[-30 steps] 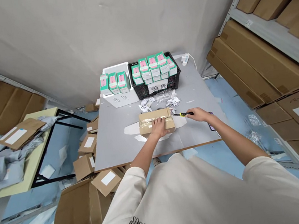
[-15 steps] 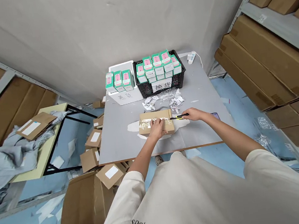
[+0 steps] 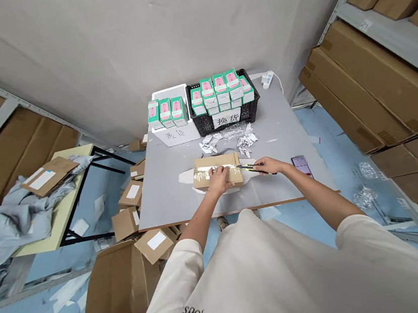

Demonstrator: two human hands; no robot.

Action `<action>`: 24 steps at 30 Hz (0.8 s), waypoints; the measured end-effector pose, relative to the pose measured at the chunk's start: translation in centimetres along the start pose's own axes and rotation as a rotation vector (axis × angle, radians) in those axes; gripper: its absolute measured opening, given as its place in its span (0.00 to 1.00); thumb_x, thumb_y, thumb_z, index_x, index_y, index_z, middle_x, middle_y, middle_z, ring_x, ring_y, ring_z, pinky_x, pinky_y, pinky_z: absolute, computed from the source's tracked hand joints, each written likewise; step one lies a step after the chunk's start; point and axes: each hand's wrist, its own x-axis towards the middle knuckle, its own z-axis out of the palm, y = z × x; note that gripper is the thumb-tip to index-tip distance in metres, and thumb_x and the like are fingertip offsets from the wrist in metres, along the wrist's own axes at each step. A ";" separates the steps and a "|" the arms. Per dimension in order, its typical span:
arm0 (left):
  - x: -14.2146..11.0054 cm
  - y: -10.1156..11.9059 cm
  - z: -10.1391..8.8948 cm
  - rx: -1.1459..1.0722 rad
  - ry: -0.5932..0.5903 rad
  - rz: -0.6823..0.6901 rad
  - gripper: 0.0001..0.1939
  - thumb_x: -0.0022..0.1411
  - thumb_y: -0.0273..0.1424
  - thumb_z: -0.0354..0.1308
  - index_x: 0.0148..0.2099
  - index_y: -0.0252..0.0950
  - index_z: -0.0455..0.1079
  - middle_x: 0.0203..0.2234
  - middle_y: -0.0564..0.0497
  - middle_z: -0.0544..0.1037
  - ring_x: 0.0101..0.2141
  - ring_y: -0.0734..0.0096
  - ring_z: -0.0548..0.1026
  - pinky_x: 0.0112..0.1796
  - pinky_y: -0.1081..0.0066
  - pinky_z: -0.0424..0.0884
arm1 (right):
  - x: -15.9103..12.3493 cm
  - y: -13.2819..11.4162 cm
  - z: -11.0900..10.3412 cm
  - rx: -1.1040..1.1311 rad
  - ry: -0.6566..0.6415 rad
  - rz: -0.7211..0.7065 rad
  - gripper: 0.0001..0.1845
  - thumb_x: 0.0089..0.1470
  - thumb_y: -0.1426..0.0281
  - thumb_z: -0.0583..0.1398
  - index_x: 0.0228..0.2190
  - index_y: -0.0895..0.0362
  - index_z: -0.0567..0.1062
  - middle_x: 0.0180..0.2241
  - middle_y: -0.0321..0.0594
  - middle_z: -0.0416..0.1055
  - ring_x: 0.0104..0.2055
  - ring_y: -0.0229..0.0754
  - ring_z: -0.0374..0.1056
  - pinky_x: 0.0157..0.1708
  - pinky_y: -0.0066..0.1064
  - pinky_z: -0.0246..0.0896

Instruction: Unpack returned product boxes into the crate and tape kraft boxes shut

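A taped brown cardboard box (image 3: 201, 180) lies on the grey table in front of me, clear tape running along its top. My left hand (image 3: 219, 179) grips it from above, with the fingers over the top and the thumb toward the near side. To the right of the box, my right hand (image 3: 268, 165) is closed around a black and yellow utility knife (image 3: 250, 167). The knife's tip is at the box's right end; I cannot tell whether it touches. Beyond the box lies crumpled paper (image 3: 246, 144).
At the table's back stand a white foam box (image 3: 176, 136) and a black crate (image 3: 203, 125), both bearing green-and-pink product boxes (image 3: 220, 85). A phone (image 3: 301, 166) lies right of my right hand. Cartons (image 3: 155, 243) are piled left of the table (image 3: 166, 182); shelves hold large cartons (image 3: 368, 86) on the right.
My right hand has shifted slightly, and the knife is turned, its handle end now pointing nearer to me. More of the phone shows beside the forearm. My left hand stays on the box.
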 end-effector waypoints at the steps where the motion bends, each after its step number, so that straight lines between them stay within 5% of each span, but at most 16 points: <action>1: -0.1 0.0 0.0 0.000 0.001 0.003 0.38 0.53 0.45 0.72 0.62 0.43 0.63 0.54 0.43 0.70 0.54 0.49 0.72 0.65 0.48 0.45 | -0.4 0.1 0.2 0.030 -0.005 -0.002 0.30 0.51 0.40 0.61 0.30 0.57 0.75 0.23 0.38 0.72 0.23 0.37 0.64 0.24 0.27 0.55; 11: -0.1 -0.1 0.0 -0.009 0.009 0.016 0.41 0.55 0.43 0.71 0.66 0.44 0.60 0.55 0.42 0.68 0.56 0.48 0.70 0.65 0.45 0.44 | 0.4 -0.5 1.6 -0.060 0.108 -0.017 0.26 0.54 0.44 0.60 0.28 0.55 0.74 0.21 0.35 0.71 0.24 0.37 0.63 0.26 0.27 0.56; 19: -0.2 -0.1 0.2 -0.028 0.033 -0.009 0.38 0.56 0.43 0.71 0.65 0.45 0.60 0.55 0.42 0.68 0.57 0.48 0.68 0.64 0.43 0.44 | -1.2 1.2 2.1 0.126 0.006 0.028 0.28 0.53 0.42 0.61 0.33 0.56 0.75 0.25 0.38 0.74 0.24 0.37 0.66 0.24 0.27 0.59; 24: 0.0 0.0 -0.1 -0.013 0.014 -0.027 0.38 0.56 0.43 0.70 0.65 0.47 0.60 0.55 0.43 0.69 0.58 0.49 0.68 0.64 0.47 0.46 | -0.4 1.1 3.2 0.158 0.062 0.026 0.28 0.52 0.42 0.61 0.34 0.56 0.76 0.25 0.37 0.74 0.24 0.37 0.67 0.25 0.27 0.61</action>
